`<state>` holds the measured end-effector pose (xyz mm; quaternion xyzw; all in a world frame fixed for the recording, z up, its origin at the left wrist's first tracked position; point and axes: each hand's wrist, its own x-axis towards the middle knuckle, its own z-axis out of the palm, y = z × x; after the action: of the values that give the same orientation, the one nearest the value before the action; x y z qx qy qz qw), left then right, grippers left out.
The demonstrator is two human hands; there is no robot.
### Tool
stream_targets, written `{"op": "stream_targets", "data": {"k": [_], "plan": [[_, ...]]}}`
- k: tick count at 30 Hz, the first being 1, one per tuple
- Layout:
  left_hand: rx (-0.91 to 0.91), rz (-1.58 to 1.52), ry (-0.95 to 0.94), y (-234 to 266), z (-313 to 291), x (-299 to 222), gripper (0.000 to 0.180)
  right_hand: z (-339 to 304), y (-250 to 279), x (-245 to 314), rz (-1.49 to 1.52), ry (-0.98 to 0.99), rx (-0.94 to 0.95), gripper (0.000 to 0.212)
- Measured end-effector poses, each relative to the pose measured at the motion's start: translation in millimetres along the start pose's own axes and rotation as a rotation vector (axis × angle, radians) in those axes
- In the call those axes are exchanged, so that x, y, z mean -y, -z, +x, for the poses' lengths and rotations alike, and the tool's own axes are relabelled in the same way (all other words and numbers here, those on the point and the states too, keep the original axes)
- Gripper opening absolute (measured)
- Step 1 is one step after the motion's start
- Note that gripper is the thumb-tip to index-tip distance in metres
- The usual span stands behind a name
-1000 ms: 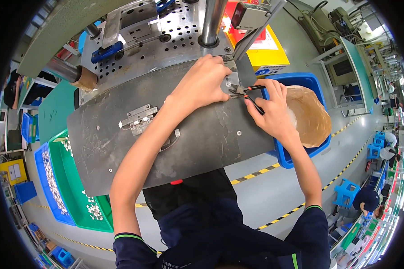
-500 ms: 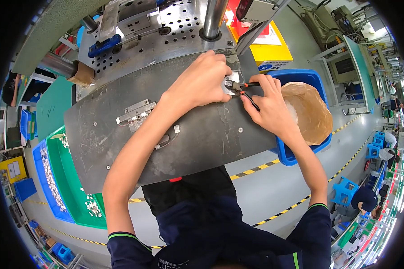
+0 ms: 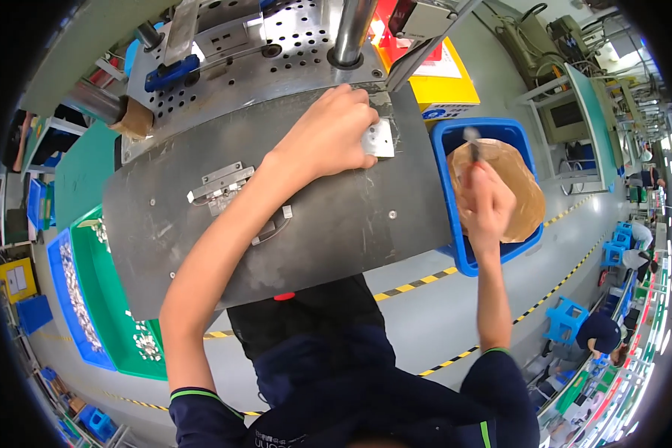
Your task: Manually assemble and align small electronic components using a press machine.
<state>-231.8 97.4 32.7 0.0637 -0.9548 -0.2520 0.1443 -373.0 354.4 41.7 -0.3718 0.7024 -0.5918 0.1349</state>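
My left hand (image 3: 334, 133) is closed on a small silver metal plate (image 3: 381, 139) with holes, which rests near the right end of the dark metal work surface (image 3: 336, 216). The fingers hide the plate's left part. Off to the right, my right hand (image 3: 488, 200) is closed around a pair of cutting pliers (image 3: 474, 149), blurred by motion and held over the blue bin (image 3: 442, 179). The pliers' jaws point away from me. Beyond my left forearm lies a small metal fixture (image 3: 222, 185) with a thin part (image 3: 272, 226) beside it.
Brown paper (image 3: 521, 194) lines the bin. A perforated steel machine bed (image 3: 306, 45) with a thick post (image 3: 351, 33) stands at the back. A yellow box (image 3: 448, 89) sits behind the bin. Green (image 3: 131, 336) and blue trays (image 3: 71, 299) with small pieces are at the left.
My right hand has moved right with the pliers, away from the metal plate and over the bin. My left hand has stayed on the plate.
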Motion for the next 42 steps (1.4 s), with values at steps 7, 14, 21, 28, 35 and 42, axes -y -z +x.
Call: {"op": "stream_targets", "data": {"k": [7, 14, 21, 28, 35, 42], "plan": [[-0.012, 0.016, 0.032, 0, -8, -5, 0.060, -42, 174, -223, -1.098, -0.461, -0.228, 0.044], [-0.010, 0.011, 0.168, -10, -2, -2, 0.061, -71, 213, -216, -0.674, -0.581, -0.496, 0.041], [-0.102, -0.126, 0.387, 13, -14, -39, 0.065, -60, 61, -71, 0.241, -0.283, -0.429, 0.035], [-0.333, -1.533, 0.461, 37, -106, -57, 0.060, -73, -99, 39, 0.357, -0.070, 0.127, 0.044], [-0.448, -1.355, 0.515, 37, -151, -66, 0.055, -70, -133, 48, 0.125, 0.129, 0.287, 0.028], [-0.566, -0.051, 0.432, 49, -194, -97, 0.051, -36, -53, -12, -0.411, 0.153, -0.113, 0.038]]}}
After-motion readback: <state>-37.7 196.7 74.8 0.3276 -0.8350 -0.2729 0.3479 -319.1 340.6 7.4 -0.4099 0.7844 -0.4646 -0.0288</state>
